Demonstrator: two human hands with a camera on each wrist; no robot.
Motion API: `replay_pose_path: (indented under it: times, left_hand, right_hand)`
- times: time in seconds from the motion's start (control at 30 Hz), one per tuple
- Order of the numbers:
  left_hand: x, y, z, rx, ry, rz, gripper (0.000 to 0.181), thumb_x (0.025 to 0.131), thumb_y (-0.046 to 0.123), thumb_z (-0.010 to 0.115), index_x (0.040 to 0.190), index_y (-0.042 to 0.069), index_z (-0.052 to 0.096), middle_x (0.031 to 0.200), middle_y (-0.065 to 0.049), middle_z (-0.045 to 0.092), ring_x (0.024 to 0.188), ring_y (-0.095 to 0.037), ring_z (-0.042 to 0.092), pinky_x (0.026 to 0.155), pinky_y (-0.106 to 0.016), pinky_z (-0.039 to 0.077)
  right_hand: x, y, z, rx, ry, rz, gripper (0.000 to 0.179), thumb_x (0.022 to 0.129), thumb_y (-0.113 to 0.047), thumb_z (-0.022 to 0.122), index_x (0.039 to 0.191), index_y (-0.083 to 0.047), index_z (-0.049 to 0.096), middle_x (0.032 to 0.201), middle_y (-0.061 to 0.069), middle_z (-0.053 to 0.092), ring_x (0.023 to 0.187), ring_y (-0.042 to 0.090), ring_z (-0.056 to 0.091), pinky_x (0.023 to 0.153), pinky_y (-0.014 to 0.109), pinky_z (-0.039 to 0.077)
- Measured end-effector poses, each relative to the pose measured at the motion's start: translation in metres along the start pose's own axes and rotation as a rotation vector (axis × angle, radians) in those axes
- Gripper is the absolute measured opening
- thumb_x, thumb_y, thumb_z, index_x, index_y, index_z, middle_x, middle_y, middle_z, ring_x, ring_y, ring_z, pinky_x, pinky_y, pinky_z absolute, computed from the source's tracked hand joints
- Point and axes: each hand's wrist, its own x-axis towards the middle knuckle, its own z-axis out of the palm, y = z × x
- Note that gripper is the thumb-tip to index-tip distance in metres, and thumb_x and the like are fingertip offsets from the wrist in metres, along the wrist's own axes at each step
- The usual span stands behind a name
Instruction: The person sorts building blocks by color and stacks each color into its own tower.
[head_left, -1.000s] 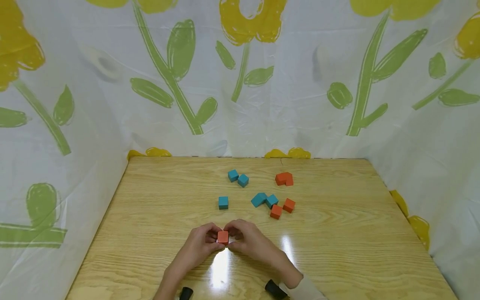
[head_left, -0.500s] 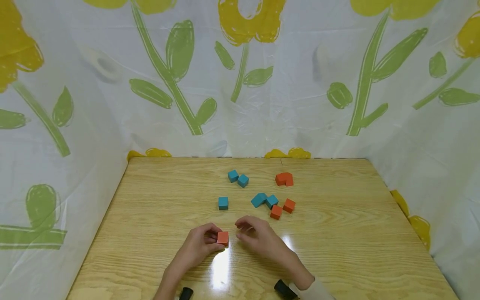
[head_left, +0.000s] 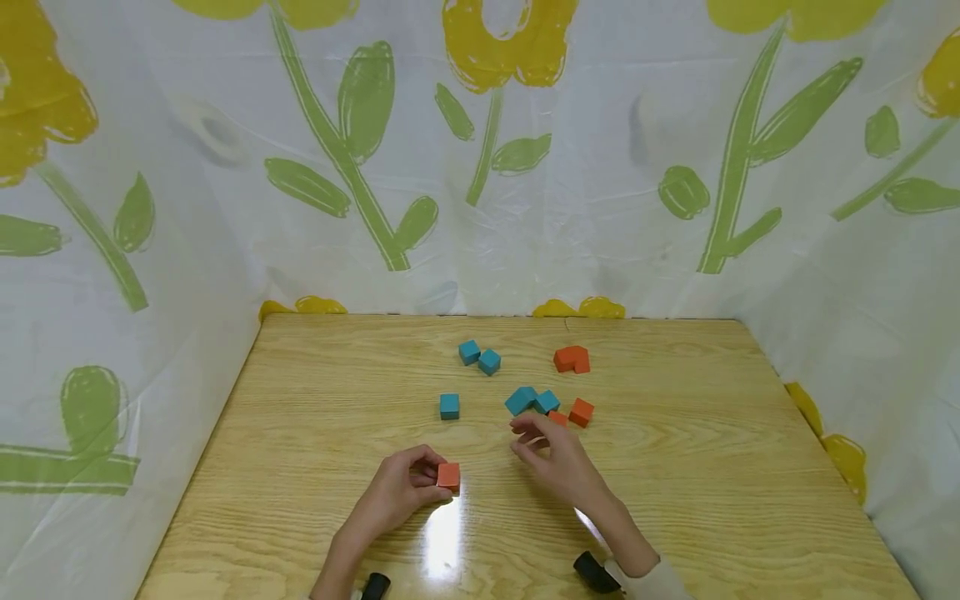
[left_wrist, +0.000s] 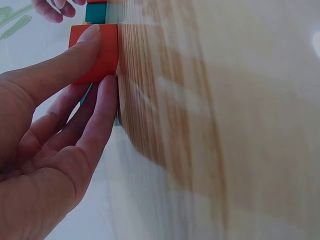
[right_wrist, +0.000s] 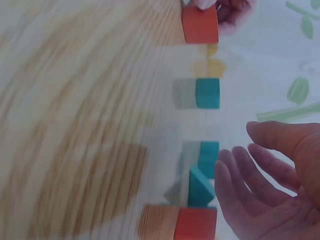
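My left hand (head_left: 408,487) pinches a red cube (head_left: 448,476) at the table's near middle; in the left wrist view the thumb lies on one face of that red cube (left_wrist: 106,57) and the fingertips on another, low against the tabletop. My right hand (head_left: 558,462) holds nothing, its fingers loosely bent and apart. It is over the table just in front of another red cube (head_left: 557,418), which it partly covers in the head view. Beside that cube are a teal cube (head_left: 547,402), a slanted teal block (head_left: 521,401) and one more red cube (head_left: 581,412).
A single teal cube (head_left: 449,407) stands beyond the left hand. Farther back sit two teal cubes (head_left: 490,362) and a red pair of blocks (head_left: 572,359). White flower-printed cloth (head_left: 585,208) hangs around the wooden table (head_left: 337,392) at the back and sides.
My right hand has let go of the red cube and moved right and away from me, toward the red and teal blocks. The left hand keeps the cube in place.
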Motion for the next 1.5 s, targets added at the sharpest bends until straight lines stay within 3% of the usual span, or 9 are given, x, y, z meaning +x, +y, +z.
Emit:
replay_pose_path:
  times: [0.27, 0.43, 0.53, 0.77, 0.97, 1.5]
  left_hand:
    - [0.000, 0.000, 0.000, -0.018, -0.006, -0.008, 0.030, 0.085, 0.002, 0.083, 0.110, -0.003, 0.067, 0.106, -0.012, 0.067, 0.096, -0.027, 0.068, 0.081, -0.025, 0.059]
    - [0.000, 0.000, 0.000, -0.028, -0.004, -0.013, 0.031, 0.084, 0.001, 0.083, 0.110, -0.003, 0.067, 0.106, -0.012, 0.067, 0.096, -0.027, 0.067, 0.081, -0.024, 0.059]
    - [-0.001, 0.000, 0.000, -0.032, -0.006, -0.012, 0.031, 0.084, 0.001, 0.083, 0.110, -0.003, 0.067, 0.106, -0.012, 0.067, 0.096, -0.027, 0.067, 0.081, -0.024, 0.059]
    - [-0.001, 0.000, 0.001, -0.018, -0.006, -0.020, 0.030, 0.085, 0.001, 0.083, 0.110, -0.002, 0.067, 0.106, -0.012, 0.067, 0.096, -0.026, 0.067, 0.080, -0.024, 0.059]
    - [0.000, 0.001, 0.001, 0.022, 0.003, -0.004, 0.028, 0.085, 0.000, 0.082, 0.109, -0.002, 0.066, 0.105, -0.011, 0.067, 0.094, -0.025, 0.067, 0.079, -0.025, 0.059]
    - [0.004, -0.001, -0.002, 0.027, -0.018, 0.028, 0.028, 0.086, 0.001, 0.081, 0.110, -0.002, 0.066, 0.105, -0.012, 0.067, 0.093, -0.025, 0.068, 0.079, -0.025, 0.059]
  right_hand:
    - [-0.002, 0.009, -0.017, -0.098, 0.125, 0.050, 0.026, 0.090, 0.003, 0.076, 0.115, 0.003, 0.069, 0.101, 0.014, 0.071, 0.083, 0.018, 0.067, 0.070, 0.027, 0.058]
    - [-0.002, 0.015, -0.024, -0.174, 0.179, 0.025, 0.028, 0.086, 0.005, 0.080, 0.112, 0.005, 0.069, 0.088, 0.009, 0.067, 0.074, 0.016, 0.064, 0.061, 0.024, 0.054]
    - [-0.002, 0.018, -0.027, -0.209, 0.190, -0.004, 0.031, 0.084, 0.005, 0.081, 0.112, 0.007, 0.069, 0.090, 0.013, 0.066, 0.071, 0.016, 0.063, 0.060, 0.025, 0.055]
    - [-0.003, 0.021, -0.031, -0.281, 0.165, 0.054, 0.032, 0.086, 0.003, 0.080, 0.116, 0.008, 0.070, 0.090, 0.008, 0.064, 0.069, 0.012, 0.057, 0.059, 0.024, 0.051]
    - [-0.004, 0.021, -0.031, -0.345, 0.142, 0.068, 0.024, 0.087, 0.000, 0.080, 0.110, 0.003, 0.072, 0.087, 0.004, 0.063, 0.066, 0.008, 0.048, 0.056, 0.024, 0.045]
    - [-0.009, 0.023, -0.032, -0.274, 0.079, 0.054, 0.024, 0.089, -0.003, 0.079, 0.110, -0.002, 0.069, 0.099, 0.007, 0.068, 0.081, 0.015, 0.062, 0.069, 0.028, 0.056]
